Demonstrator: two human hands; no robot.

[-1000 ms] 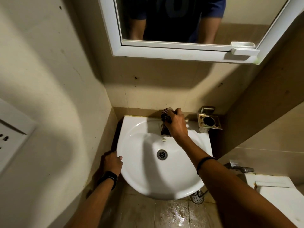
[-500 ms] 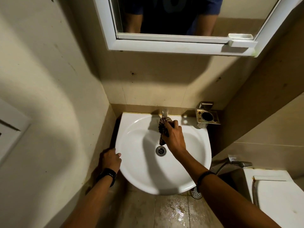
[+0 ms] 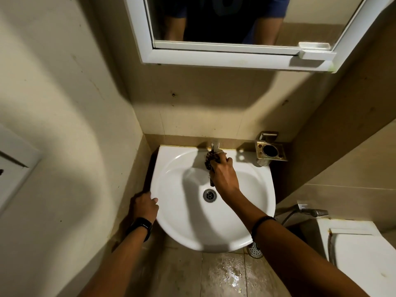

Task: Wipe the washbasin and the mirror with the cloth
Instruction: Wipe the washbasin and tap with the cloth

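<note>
Washbasin [image 3: 192, 228]: centre of frame, against the back wall.
Mirror [image 3: 214, 18]: top centre, above the washbasin.
Tap [image 3: 215, 145]: on the washbasin's rear rim.
Drain [image 3: 209, 195]: mid-bowl.
Cloth [image 3: 211, 159]: in the right hand [image 3: 225, 176], just below the tap.
Left hand [image 3: 144, 207]: gripping the washbasin's left rim.
Wall holder [image 3: 270, 151]: right of the tap.
Toilet [image 3: 364, 254]: lower right of frame.

Free: washbasin [image 3: 180, 213] bowl, left and front. Obstacles: tap [image 3: 215, 146] at rear rim; tumbler holder [image 3: 271, 151] rear right; side wall [image 3: 70, 129] close on left.
</note>
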